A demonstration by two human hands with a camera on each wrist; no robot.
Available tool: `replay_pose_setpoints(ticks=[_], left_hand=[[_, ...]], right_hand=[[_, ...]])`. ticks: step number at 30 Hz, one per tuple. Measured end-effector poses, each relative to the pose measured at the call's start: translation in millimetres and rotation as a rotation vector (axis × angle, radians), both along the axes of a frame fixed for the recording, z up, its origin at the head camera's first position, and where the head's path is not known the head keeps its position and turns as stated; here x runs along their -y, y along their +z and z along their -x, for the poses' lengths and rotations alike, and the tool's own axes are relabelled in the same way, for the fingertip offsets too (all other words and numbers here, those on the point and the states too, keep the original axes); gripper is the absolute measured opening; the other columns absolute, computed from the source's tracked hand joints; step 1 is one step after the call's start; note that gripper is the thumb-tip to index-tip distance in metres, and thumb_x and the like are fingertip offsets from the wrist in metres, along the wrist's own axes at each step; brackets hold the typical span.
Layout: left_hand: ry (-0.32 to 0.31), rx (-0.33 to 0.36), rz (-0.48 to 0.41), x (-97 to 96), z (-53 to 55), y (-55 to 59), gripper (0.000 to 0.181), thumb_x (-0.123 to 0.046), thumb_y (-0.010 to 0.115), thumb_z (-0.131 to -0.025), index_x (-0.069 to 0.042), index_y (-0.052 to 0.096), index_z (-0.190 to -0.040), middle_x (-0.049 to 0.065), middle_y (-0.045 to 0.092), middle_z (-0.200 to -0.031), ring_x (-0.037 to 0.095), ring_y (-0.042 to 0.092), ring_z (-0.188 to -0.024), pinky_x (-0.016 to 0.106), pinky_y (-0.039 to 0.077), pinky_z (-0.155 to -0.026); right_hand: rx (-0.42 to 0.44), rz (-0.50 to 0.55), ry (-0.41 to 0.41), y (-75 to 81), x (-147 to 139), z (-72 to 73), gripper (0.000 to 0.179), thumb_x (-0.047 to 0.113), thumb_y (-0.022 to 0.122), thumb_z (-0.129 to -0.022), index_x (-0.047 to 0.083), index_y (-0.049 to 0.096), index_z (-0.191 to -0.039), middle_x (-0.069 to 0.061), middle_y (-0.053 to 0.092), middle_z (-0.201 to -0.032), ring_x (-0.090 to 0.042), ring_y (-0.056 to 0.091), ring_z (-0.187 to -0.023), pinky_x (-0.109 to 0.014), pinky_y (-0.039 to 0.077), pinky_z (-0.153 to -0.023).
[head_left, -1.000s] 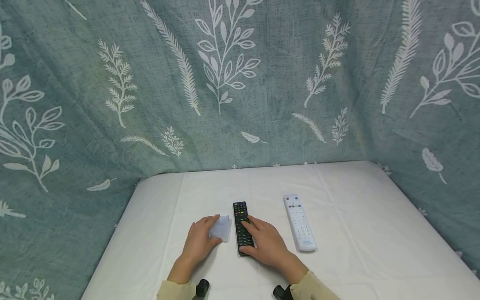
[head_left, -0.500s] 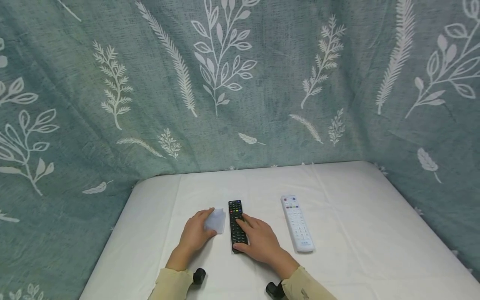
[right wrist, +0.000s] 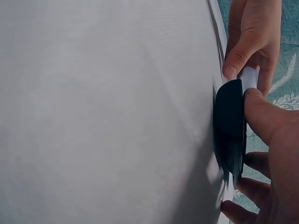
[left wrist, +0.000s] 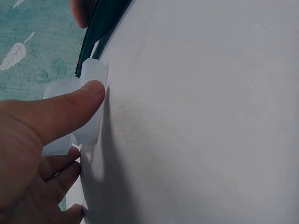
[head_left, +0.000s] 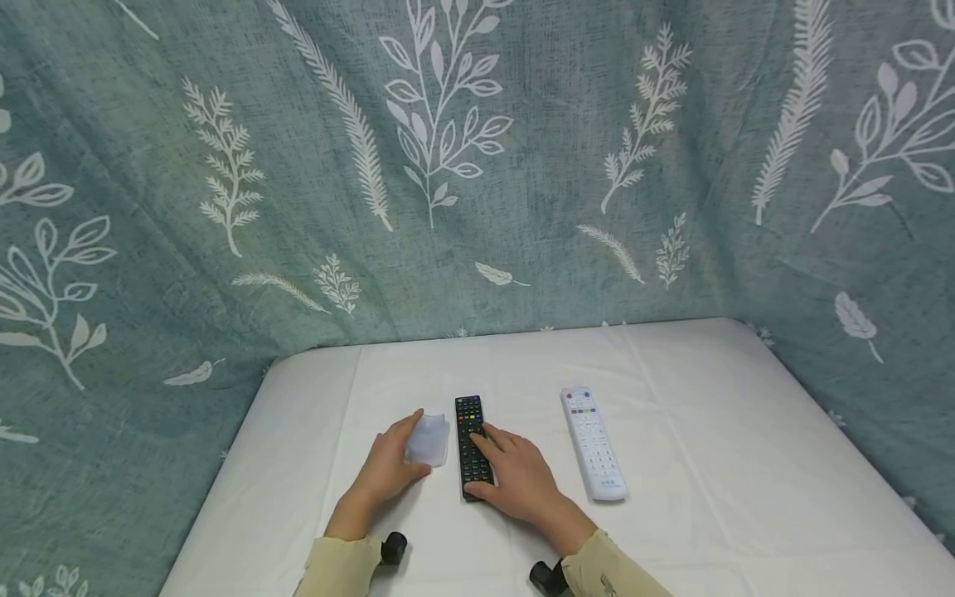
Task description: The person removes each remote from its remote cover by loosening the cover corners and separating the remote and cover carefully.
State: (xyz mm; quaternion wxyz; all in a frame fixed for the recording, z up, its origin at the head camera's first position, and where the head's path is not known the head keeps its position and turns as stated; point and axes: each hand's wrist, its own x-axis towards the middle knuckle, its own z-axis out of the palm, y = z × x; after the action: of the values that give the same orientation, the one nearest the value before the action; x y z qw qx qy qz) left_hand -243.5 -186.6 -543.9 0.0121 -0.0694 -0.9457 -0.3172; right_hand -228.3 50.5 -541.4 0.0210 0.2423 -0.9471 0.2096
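Observation:
On the white table lies a black remote control (head_left: 472, 462), its keypad up. My right hand (head_left: 525, 482) holds it across its lower half, thumb at the left edge and fingers on the face and right edge. To its left, my left hand (head_left: 385, 467) grips a small translucent pale piece (head_left: 428, 441), soft and folded-looking, between thumb and fingers. In the left wrist view my thumb presses on the face of this piece. The right wrist view shows the black remote end-on, low on the tabletop, with my thumb on its upper face.
A white remote control (head_left: 594, 445) lies to the right of my right hand, apart from it. The white-covered table (head_left: 731, 439) ends at a green leaf-patterned curtain (head_left: 552, 166). Black wrist devices (head_left: 394, 548) show at both sleeves.
Over the first half second both hands shifted slightly left and away, the black remote and the translucent piece moving with them. Since then they are nearly still. The white remote stays in place.

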Motion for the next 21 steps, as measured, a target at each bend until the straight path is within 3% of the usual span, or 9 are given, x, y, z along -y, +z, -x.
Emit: replay_pose_setpoints(ticks=[9,14,21], left_hand=[[0.021,0.041,-0.021,-0.6,-2.0,-1.5,0.093,-0.013,0.086,-0.076,-0.008,0.036,-0.154,0.023,0.041,-0.155,0.042,0.037,-0.145,0.068,0.02,-0.119],[0.04,0.045,-0.052,-0.8,-7.7,-3.2,0.091,-0.012,0.085,-0.077,-0.006,0.036,-0.153,0.024,0.039,-0.156,0.043,0.037,-0.144,0.065,0.022,-0.12],[0.053,0.037,-0.055,-3.9,-17.0,-3.8,0.09,-0.014,0.085,-0.077,-0.006,0.036,-0.153,0.025,0.037,-0.157,0.045,0.036,-0.145,0.065,0.023,-0.119]], right_hand=[[0.027,0.056,-0.037,-2.4,-3,-2.0,0.076,0.051,0.069,-0.089,0.012,0.046,-0.149,-0.014,0.045,-0.154,-0.036,0.048,-0.137,-0.053,0.04,-0.113],[0.058,0.085,-0.043,-0.1,-6,-7.2,0.067,0.045,0.067,-0.092,0.011,0.048,-0.147,-0.013,0.05,-0.151,-0.034,0.049,-0.138,-0.052,0.04,-0.113],[0.02,0.093,-0.023,-5.4,-10,-12.2,0.059,0.04,0.065,-0.094,0.009,0.053,-0.142,-0.009,0.055,-0.147,-0.03,0.051,-0.136,-0.049,0.04,-0.114]])
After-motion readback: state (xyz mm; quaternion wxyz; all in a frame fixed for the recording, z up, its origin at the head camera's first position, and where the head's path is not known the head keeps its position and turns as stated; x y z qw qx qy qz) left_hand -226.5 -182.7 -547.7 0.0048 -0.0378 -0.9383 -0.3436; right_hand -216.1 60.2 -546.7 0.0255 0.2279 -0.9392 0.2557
